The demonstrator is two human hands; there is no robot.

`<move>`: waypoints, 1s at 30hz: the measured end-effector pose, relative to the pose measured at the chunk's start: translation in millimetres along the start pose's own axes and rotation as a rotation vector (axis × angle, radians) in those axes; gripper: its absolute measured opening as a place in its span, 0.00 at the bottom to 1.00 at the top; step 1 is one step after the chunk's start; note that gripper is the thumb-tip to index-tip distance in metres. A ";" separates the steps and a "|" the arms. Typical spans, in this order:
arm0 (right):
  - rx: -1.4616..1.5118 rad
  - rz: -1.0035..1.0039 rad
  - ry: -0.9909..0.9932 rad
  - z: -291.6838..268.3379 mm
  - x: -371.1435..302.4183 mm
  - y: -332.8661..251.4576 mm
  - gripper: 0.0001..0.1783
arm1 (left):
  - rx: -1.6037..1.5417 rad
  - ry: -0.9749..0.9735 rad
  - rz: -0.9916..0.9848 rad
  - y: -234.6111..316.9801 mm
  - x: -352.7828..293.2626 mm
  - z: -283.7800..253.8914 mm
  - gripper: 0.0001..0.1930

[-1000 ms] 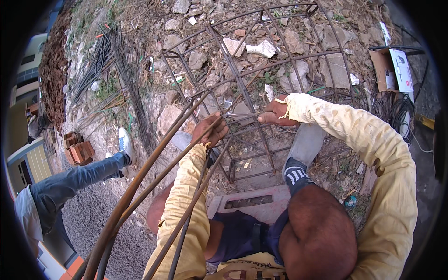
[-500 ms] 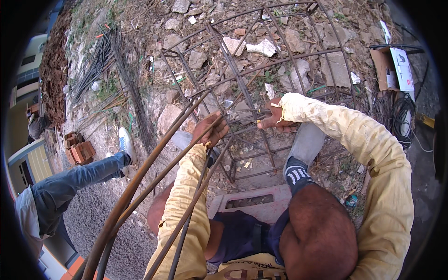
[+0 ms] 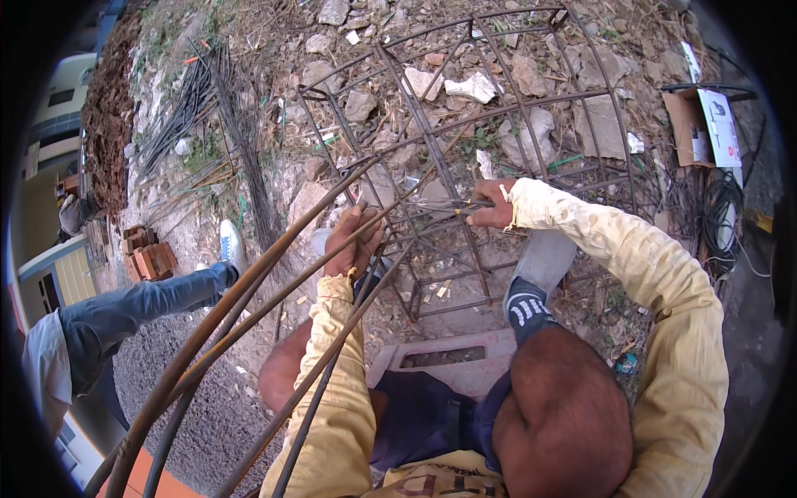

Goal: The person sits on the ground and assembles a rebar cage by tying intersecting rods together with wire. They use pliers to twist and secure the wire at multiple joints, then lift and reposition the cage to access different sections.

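My left hand [image 3: 353,239] is closed around one of the long rusty steel bars [image 3: 274,326] that sweep up from the lower left into the cage. To its right, my right hand [image 3: 495,207] is closed on a slim dark tool with yellow marks, which looks like pincers [image 3: 459,210]. The tool points left, across a long bar of the steel reinforcement cage [image 3: 432,149]. Its far end is hard to make out among the crossing bars. The cage, of bars and square rings, stretches away from me over the ground.
My feet stand either side of the cage's near end, by a pale slab with a slot [image 3: 390,358]. Rubble [image 3: 531,137] lies under the cage. At left are a person's jeans-clad leg [image 3: 149,299], bricks [image 3: 149,259] and thin rods [image 3: 245,141]; at right, a cardboard box [image 3: 685,124] and coiled cable [image 3: 721,212].
My left hand has shifted left and down a little and turned, its fingers now wrapped on the bar. The loose bars swung lower at left. My right hand stays near the same crossing.
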State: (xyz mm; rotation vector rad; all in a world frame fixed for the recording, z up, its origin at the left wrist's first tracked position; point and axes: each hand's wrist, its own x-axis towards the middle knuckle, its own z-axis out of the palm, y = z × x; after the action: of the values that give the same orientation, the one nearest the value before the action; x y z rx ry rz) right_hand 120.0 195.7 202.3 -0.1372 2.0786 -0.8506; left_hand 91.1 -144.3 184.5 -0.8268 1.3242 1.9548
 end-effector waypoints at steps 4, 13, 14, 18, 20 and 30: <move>0.618 0.234 -0.245 -4.8 -1.3 -0.8 0.29 | -0.116 0.403 0.088 -31.9 -44.0 -42.9 0.19; 1.479 0.142 -0.534 50.6 -30.4 -1.6 0.21 | 0.004 0.204 -0.189 -123.2 -115.2 11.0 0.23; 1.552 0.107 -0.575 59.6 -26.6 2.5 0.21 | 0.014 0.177 -0.188 -126.8 -112.4 22.5 0.23; 1.237 -0.007 -0.163 77.9 -24.3 0.4 0.18 | 0.072 0.118 -0.165 -124.0 -107.9 55.9 0.24; 0.765 0.006 -0.054 70.1 -13.6 -3.3 0.20 | 0.109 0.106 -0.140 -117.8 -109.5 68.4 0.25; 1.394 0.063 -0.282 84.8 -24.0 3.7 0.22 | -0.015 0.129 -0.110 -118.7 -121.3 66.2 0.29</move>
State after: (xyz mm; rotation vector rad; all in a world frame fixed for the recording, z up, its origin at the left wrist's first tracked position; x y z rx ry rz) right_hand 199.8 163.6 182.8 0.5222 0.8755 -1.8835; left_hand 247.5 -65.0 233.9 -1.0264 1.3098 1.8539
